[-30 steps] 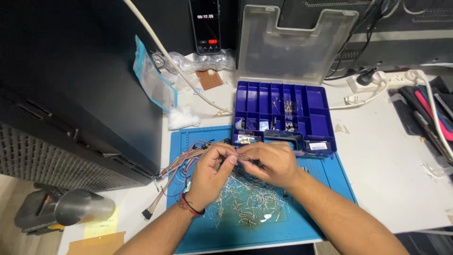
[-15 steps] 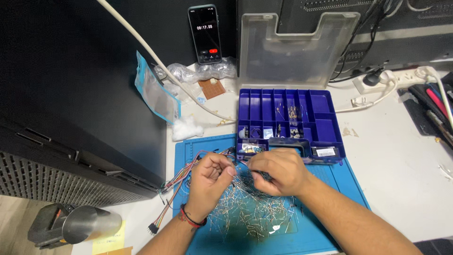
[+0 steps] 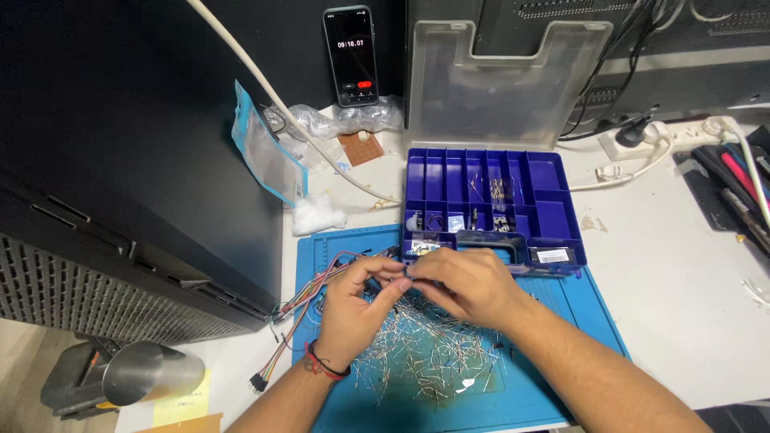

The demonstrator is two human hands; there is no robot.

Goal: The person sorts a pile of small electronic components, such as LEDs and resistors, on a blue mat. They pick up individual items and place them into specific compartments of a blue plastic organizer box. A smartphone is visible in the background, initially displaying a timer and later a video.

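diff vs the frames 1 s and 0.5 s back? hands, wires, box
Little changed. Both hands stay together over the blue mat: left hand and right hand keep pinching something small between their fingertips; what it is cannot be told. The camera tilted, so the phone now shows fully. Jumper wires, the pile of metal leads and the open blue box lie unmoved.

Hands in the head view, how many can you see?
2. The left hand, with a red cord bracelet at its wrist, and the right hand meet fingertip to fingertip over the blue work mat, above a scatter of thin metal wire pieces. No other person's hands show.
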